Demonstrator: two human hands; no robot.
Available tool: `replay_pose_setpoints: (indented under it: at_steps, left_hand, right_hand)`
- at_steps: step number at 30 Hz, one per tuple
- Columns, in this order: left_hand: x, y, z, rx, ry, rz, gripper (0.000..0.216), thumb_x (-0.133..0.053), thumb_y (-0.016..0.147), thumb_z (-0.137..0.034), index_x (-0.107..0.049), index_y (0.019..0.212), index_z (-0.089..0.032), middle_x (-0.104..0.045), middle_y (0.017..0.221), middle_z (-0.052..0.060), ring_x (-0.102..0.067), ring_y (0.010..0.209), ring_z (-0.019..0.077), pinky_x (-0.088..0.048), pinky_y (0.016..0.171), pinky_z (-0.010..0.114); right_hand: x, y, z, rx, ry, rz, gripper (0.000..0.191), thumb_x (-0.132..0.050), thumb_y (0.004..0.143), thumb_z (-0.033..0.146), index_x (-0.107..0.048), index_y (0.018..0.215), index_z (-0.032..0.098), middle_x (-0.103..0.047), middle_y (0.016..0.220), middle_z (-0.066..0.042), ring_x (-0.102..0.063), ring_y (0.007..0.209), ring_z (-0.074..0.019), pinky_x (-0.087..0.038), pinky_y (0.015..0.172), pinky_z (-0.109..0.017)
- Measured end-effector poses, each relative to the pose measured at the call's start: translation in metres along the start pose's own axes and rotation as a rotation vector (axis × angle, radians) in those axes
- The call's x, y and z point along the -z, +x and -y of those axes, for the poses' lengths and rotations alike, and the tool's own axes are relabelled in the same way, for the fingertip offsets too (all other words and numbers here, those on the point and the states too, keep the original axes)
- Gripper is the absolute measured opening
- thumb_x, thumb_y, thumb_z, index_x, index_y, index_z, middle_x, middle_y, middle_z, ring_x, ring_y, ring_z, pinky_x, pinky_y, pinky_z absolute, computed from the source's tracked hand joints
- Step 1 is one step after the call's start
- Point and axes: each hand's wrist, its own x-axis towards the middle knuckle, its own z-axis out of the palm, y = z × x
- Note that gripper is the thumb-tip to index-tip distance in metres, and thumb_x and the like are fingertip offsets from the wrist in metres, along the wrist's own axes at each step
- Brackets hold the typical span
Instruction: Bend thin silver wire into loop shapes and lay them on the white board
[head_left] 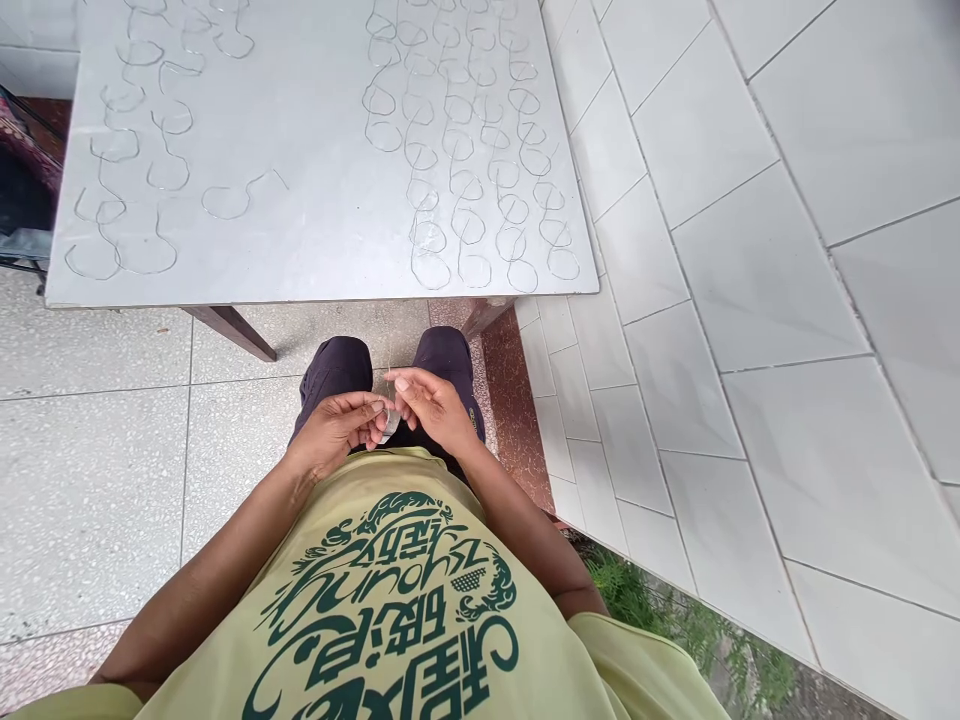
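Note:
Above my lap, my left hand is closed in a pinch, thumb against forefinger. Close beside it, my right hand is closed as well, its thumb pressed toward the fingers. Between them runs a thin wire, one end of which sticks up past the right fingertips. Its lower part is mostly hidden by the fingers. Just below the fingertips shows a small pale, clear-looking piece whose kind I cannot make out.
A white table stands in front of my knees. Rows of looped wires lie on its right side, and several open, S-bent wires on its left. A tiled wall runs along the right. One table leg shows below.

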Motion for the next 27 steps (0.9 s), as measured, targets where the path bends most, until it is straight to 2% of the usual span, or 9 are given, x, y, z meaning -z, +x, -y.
replay_pose_setpoints:
  at_steps: [4, 8, 14, 17, 19, 22, 27]
  left_hand:
    - [0.001, 0.001, 0.008, 0.12, -0.07, 0.112, 0.028, -0.086, 0.083, -0.036, -0.081, 0.1, -0.014, -0.065, 0.073, 0.002, -0.056, 0.056, 0.0071, -0.048, 0.054, 0.019]
    - [0.005, 0.003, 0.016, 0.147, -0.093, 0.195, 0.03, -0.083, 0.086, -0.035, -0.081, 0.104, -0.012, -0.067, 0.077, 0.005, -0.06, 0.061, 0.008, -0.051, 0.057, 0.018]
    - [0.005, 0.007, 0.019, 0.12, -0.107, 0.195, 0.032, -0.084, 0.085, -0.034, -0.079, 0.106, -0.011, -0.069, 0.074, 0.005, -0.06, 0.057, 0.0091, -0.051, 0.055, 0.019]
    - [0.001, 0.007, 0.019, 0.044, 0.02, 0.064, 0.03, -0.077, 0.089, -0.038, -0.076, 0.104, -0.013, -0.068, 0.07, 0.003, -0.059, 0.052, 0.0101, -0.049, 0.051, 0.021]
    - [-0.001, 0.007, 0.02, -0.085, 0.207, -0.113, 0.026, -0.07, 0.091, -0.036, -0.074, 0.105, -0.014, -0.069, 0.068, 0.002, -0.059, 0.051, 0.0116, -0.049, 0.051, 0.023]
    - [0.0, 0.008, 0.022, -0.277, 0.52, -0.347, 0.027, -0.063, 0.089, -0.026, -0.072, 0.113, -0.017, -0.069, 0.066, -0.001, -0.06, 0.052, 0.0131, -0.049, 0.054, 0.024]
    - [0.004, 0.009, 0.026, -0.44, 0.904, -0.482, 0.034, -0.059, 0.088, -0.019, -0.073, 0.119, -0.018, -0.069, 0.065, -0.002, -0.063, 0.055, 0.0149, -0.047, 0.059, 0.026]
  right_hand:
    - [0.004, 0.01, 0.006, 0.041, -0.013, 0.047, 0.036, -0.068, 0.094, 0.053, -0.077, 0.099, 0.018, -0.068, 0.08, 0.0, -0.056, 0.061, -0.01, -0.047, 0.058, -0.023]
    - [0.0, 0.013, 0.009, 0.027, 0.05, 0.081, 0.032, -0.07, 0.092, 0.051, -0.073, 0.088, 0.019, -0.064, 0.074, 0.002, -0.055, 0.056, -0.0096, -0.046, 0.056, -0.024]
    - [-0.007, 0.018, 0.005, -0.05, 0.066, 0.083, 0.035, -0.069, 0.091, 0.054, -0.067, 0.085, 0.02, -0.054, 0.06, 0.006, -0.049, 0.048, -0.009, -0.041, 0.05, -0.023]
    - [-0.006, 0.02, 0.001, -0.061, -0.01, -0.013, 0.038, -0.064, 0.093, 0.057, -0.065, 0.086, 0.02, -0.062, 0.071, 0.003, -0.055, 0.058, -0.0105, -0.044, 0.056, -0.023]
    - [-0.004, 0.017, -0.004, -0.033, -0.098, -0.079, 0.04, -0.061, 0.096, 0.058, -0.064, 0.085, 0.02, -0.066, 0.079, 0.0, -0.059, 0.066, -0.012, -0.047, 0.062, -0.024]
    - [-0.002, 0.01, -0.011, -0.017, -0.176, -0.054, 0.041, -0.059, 0.098, 0.057, -0.064, 0.083, 0.019, -0.067, 0.076, 0.0, -0.06, 0.067, -0.0125, -0.047, 0.065, -0.025]
    - [-0.006, 0.001, -0.018, -0.037, -0.123, -0.01, 0.038, -0.057, 0.099, 0.054, -0.067, 0.088, 0.019, -0.066, 0.072, 0.001, -0.061, 0.062, -0.0127, -0.047, 0.062, -0.025]
